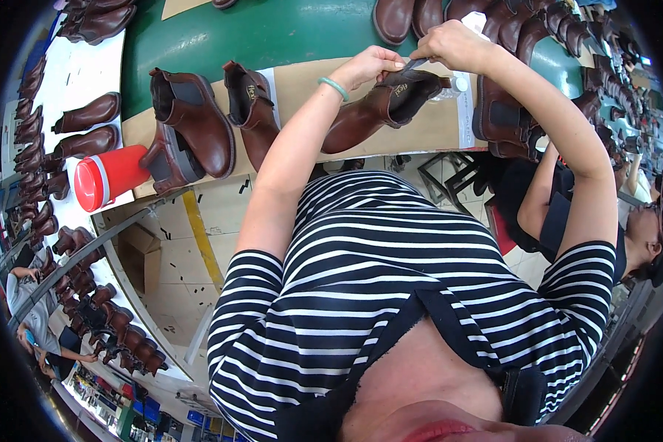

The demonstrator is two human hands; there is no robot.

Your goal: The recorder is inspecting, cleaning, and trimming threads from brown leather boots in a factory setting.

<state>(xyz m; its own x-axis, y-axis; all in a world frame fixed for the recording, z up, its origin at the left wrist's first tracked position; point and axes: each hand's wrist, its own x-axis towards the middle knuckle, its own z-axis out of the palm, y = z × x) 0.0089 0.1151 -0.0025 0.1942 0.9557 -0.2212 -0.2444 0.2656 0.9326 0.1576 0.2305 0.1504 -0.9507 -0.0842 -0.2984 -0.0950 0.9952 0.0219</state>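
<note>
A brown ankle boot (351, 125) lies on its side on the cardboard in front of me, its opening turned to the right. Just above that opening, my left hand (373, 66) and my right hand (455, 46) meet, fingers pinched together. Between them runs a short dark strip (417, 64), gripped from both sides. Whether the strip is joined to the boot's top edge I cannot tell. Left of my left forearm stands a similar boot (252, 110), partly covered by the arm. Farther left, another boot (195, 121) leans over a boot beneath it (171, 160).
A red cylindrical container (110, 178) sits at the table's left edge. Cardboard (291, 82) covers the near edge of the green tabletop (272, 29). A clear bottle (453, 87) lies right of the boot, near more boots (499, 118). A co-worker (567, 199) is close on my right.
</note>
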